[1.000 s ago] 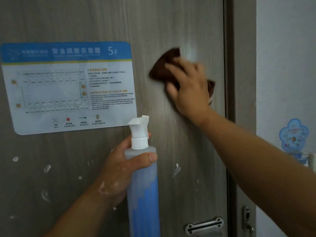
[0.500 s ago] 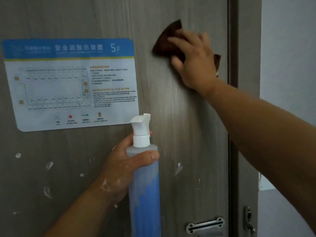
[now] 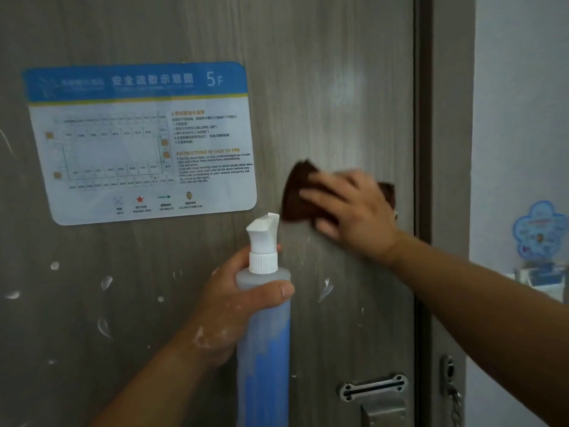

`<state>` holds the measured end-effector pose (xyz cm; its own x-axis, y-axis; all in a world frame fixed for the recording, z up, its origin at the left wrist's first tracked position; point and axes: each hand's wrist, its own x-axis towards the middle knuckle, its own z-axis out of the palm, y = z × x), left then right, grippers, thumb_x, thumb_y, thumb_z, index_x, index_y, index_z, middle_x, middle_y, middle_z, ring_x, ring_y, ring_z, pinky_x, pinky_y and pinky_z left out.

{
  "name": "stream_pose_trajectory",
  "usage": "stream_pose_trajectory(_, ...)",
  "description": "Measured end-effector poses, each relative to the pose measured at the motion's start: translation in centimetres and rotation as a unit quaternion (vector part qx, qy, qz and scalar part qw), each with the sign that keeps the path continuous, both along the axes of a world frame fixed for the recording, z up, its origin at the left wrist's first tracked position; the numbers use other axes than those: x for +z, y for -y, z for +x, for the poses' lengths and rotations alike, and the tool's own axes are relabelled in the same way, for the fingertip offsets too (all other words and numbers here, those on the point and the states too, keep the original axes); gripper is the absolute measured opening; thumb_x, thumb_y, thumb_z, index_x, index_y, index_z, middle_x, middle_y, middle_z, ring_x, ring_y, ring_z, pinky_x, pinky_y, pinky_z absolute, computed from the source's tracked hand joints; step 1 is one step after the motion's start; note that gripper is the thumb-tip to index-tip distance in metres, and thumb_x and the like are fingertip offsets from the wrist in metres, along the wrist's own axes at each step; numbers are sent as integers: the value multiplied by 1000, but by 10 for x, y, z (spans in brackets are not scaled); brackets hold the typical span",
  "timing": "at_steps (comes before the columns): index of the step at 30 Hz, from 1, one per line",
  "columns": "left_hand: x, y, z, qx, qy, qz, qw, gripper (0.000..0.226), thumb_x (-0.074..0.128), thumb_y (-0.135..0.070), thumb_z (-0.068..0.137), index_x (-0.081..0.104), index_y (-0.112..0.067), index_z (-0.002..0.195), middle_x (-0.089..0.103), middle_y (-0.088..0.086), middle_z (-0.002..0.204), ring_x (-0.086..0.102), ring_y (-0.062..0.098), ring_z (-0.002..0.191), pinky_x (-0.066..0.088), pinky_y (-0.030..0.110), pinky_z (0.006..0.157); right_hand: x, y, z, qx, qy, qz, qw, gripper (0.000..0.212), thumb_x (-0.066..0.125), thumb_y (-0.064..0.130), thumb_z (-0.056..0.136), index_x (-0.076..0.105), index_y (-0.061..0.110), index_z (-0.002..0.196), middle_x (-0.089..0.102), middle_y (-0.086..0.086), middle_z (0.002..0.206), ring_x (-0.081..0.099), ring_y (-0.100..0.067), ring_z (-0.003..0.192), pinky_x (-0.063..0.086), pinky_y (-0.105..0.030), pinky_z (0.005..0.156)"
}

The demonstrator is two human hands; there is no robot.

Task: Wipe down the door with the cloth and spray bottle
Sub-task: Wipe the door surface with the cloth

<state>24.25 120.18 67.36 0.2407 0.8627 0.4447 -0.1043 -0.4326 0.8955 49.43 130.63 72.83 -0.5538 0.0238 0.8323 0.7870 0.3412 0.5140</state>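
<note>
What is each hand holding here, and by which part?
Left hand grips the spray bottle around its upper body, just below the white collar. Right hand presses the brown cloth flat against the door, covering its middle.

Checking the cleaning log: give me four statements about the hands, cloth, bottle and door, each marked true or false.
1. The right hand presses a brown cloth against the door. True.
2. The left hand is empty. False: it grips the spray bottle.
3. The cloth lies over the evacuation sign. False: it is to the right of the sign, on bare door.
4. White smears dot the door below the sign. True.
</note>
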Motion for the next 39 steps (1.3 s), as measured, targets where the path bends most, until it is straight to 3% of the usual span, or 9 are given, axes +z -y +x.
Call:
stream_pose_trajectory(5, -6, -5, 7, -4, 6, -5, 1000, 63, 87, -38, 38, 73, -33, 99, 73, 12, 99, 69, 32, 95, 55, 37, 74, 80, 4, -4, 20, -199, 22, 980, 46, 68, 36, 88, 70, 20, 132, 61, -5, 142, 56, -35, 113, 49, -50, 97)
stream_pose_trajectory(15, -18, -2, 16, -29, 12, -23, 999, 65, 85, -31, 42, 73, -33, 106, 73, 13, 98, 69, 26, 88, 54, 38, 74, -72, 15, -3, 5, -274, -21, 962, 52, 63, 43, 93, 68, 14, 137, 57, -16, 145, 56, -37, 117, 45, -49, 99)
stream_pose_trajectory(21, -12, -4, 17, -22, 3, -7, 1000, 74, 91, -41, 33, 73, -35, 104, 75, 8, 97, 71, 24, 92, 56, 27, 70, 27, 18, -16, -26, -333, -47, 941, 68, 31, 60, 104, 46, 19, 156, 34, -15, 163, 36, -36, 143, 31, -50, 115)
stream_pose_trajectory(25, -16, -6, 16, -22, 17, -14, 1000, 84, 94, -50, 23, 74, -36, 103, 76, 7, 98, 73, 21, 91, 57, 25, 68, 54, 21, -9, -78, -265, -95, 956, 78, 17, 63, 104, 23, 14, 165, 0, -12, 175, -3, -33, 160, 0, -60, 127)
stream_pose_trajectory(27, -20, -7, 13, -23, 14, -9, 1000, 87, 94, -50, 25, 73, -33, 108, 76, 8, 100, 72, 23, 94, 57, 25, 69, 45, 19, 5, -157, -199, -40, 967, 75, 22, 58, 107, 26, 9, 164, 0, -13, 175, -5, -33, 161, -6, -61, 125)
stream_pose_trajectory(29, -24, -10, 11, -18, 10, -9, 1000, 93, 94, -54, 24, 72, -31, 111, 75, 9, 102, 72, 23, 96, 56, 27, 73, 38, 13, 12, -177, -157, 29, 971, 69, 31, 50, 110, 30, 3, 161, 12, -17, 173, 6, -35, 161, -1, -61, 126)
stream_pose_trajectory(31, -25, -15, 10, -14, 6, -9, 1000, 93, 93, -56, 23, 71, -33, 111, 75, 9, 102, 71, 25, 97, 55, 29, 76, 39, 5, 13, -113, -124, 92, 982, 58, 40, 38, 113, 38, 1, 157, 30, -21, 167, 25, -36, 157, 14, -60, 127)
stream_pose_trajectory(34, -23, -24, 13, -14, 3, -4, 1000, 91, 93, -58, 23, 71, -35, 108, 75, 11, 100, 71, 26, 94, 55, 29, 73, 45, -1, 11, -43, -105, 103, 988, 49, 45, 32, 113, 49, 3, 152, 46, -19, 158, 40, -35, 150, 30, -53, 125)
stream_pose_trajectory(39, -28, -31, 24, -29, 6, -10, 1000, 88, 93, -55, 26, 72, -33, 109, 73, 14, 101, 70, 26, 92, 55, 34, 74, 19, 2, 6, -93, -158, 21, 983, 82, 44, 65, 104, 32, 8, 162, 27, -15, 170, 20, -33, 159, 16, -54, 129)
